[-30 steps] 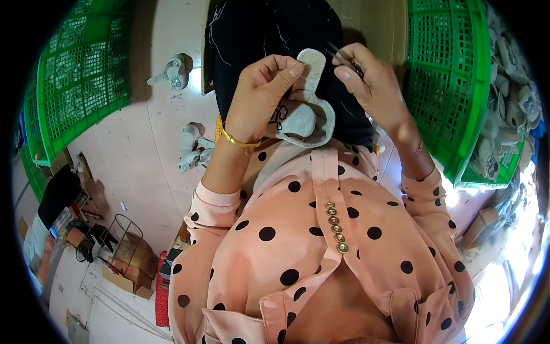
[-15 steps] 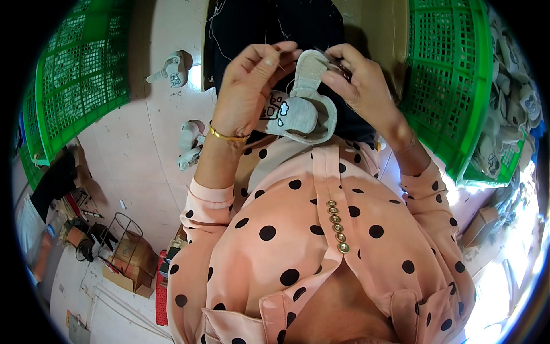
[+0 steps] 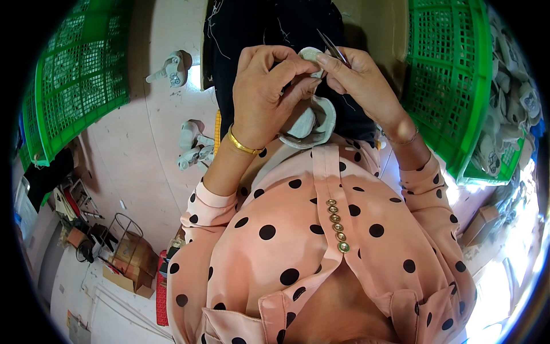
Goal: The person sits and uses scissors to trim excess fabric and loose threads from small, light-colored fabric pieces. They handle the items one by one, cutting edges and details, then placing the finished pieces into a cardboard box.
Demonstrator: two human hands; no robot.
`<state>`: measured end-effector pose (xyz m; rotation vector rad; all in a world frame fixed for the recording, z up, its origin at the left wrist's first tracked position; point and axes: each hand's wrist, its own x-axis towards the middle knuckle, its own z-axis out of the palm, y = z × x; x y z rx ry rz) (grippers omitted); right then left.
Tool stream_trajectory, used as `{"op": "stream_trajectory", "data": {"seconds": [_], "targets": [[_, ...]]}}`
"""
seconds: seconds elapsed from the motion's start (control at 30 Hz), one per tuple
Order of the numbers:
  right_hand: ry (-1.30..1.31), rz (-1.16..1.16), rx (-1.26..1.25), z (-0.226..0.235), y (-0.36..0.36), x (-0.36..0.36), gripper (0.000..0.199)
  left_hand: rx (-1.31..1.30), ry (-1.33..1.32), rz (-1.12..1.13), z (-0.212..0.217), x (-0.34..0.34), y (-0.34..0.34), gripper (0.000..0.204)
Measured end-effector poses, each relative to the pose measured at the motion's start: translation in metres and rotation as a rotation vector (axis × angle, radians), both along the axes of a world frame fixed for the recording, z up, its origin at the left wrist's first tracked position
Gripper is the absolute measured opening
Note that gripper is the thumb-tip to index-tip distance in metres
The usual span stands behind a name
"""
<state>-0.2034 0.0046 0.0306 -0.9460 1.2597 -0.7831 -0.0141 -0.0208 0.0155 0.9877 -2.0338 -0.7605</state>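
Observation:
Over my lap I hold a small light grey fabric shoe upper (image 3: 326, 127), its rounded heel opening facing me. My left hand (image 3: 266, 94) is closed, its thumb and fingers pinching the upper's strap (image 3: 310, 54) and covering much of the front. My right hand (image 3: 364, 74) is closed too, with a pair of small thread snips (image 3: 332, 47) in it. The snips' pointed metal end sticks out past the fingers, away from me. The right thumb and fingertips touch the strap's end beside the left fingertips. A loose thread hangs below the right hand.
At the right, a green plastic crate (image 3: 450, 86) stands beside many grey shoe uppers (image 3: 507, 103). Another green crate (image 3: 86, 80) is at the left. Several shoe uppers (image 3: 175, 70) lie on the pale floor. A cardboard box (image 3: 378, 34) stands beyond my knees.
My left hand has moved right and onto the strap, now covering the printed front. The right hand has turned, so the snips' tip shows pointing away.

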Motion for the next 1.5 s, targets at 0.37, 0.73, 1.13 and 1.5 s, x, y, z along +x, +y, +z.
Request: {"op": "stream_trajectory", "data": {"seconds": [0.37, 0.73, 1.13, 1.5], "targets": [[-0.073, 0.045, 0.027, 0.004, 0.000, 0.000, 0.030, 0.770, 0.399, -0.041, 0.001, 0.010, -0.012, 0.014], [0.170, 0.007, -0.124, 0.001, 0.001, 0.004, 0.030, 1.227, 0.456, -0.116, 0.010, 0.020, -0.007, 0.023], [1.292, 0.368, -0.744, 0.025, 0.020, 0.000, 0.047, 1.332, 0.445, 0.094, 0.018, 0.027, 0.003, 0.023], [1.279, 0.432, -0.789, 0.037, 0.015, 0.001, 0.043, 1.299, 0.469, 0.158, 0.034, 0.020, 0.008, 0.024]]}}
